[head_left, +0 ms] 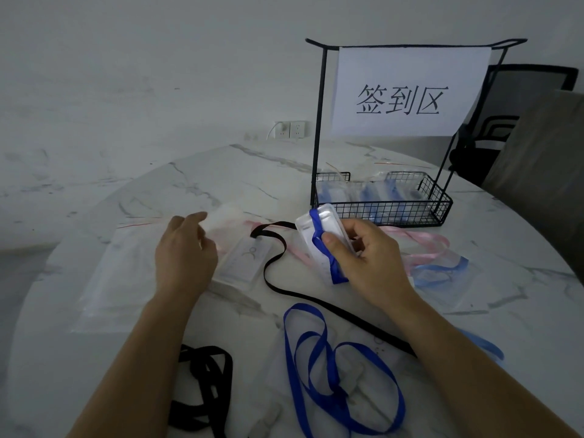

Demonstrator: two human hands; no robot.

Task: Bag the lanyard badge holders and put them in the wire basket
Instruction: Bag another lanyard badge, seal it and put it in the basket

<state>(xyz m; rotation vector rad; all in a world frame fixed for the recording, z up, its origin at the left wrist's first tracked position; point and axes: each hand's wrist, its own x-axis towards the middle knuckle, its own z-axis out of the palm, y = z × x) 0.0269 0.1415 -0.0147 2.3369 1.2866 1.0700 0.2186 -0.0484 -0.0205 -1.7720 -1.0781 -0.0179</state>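
My right hand [368,263] grips a clear badge holder [322,230] with its dark blue lanyard wound around it, held tilted above the table. My left hand [185,251] pinches a clear plastic bag [226,216] by its edge, to the left of the holder. The black wire basket [395,210] stands behind my right hand and holds several bagged blue lanyards. On the table lie a badge holder with a black lanyard [249,260], another with a loose blue lanyard [331,368], a pink lanyard [423,245] and a second black lanyard [205,390].
A pile of clear bags [120,279] lies left of my left hand. A bagged light blue lanyard [442,273] rests at the right. A white paper sign [407,90] hangs on the basket's frame. A black chair [512,121] stands behind the round marble table [221,172].
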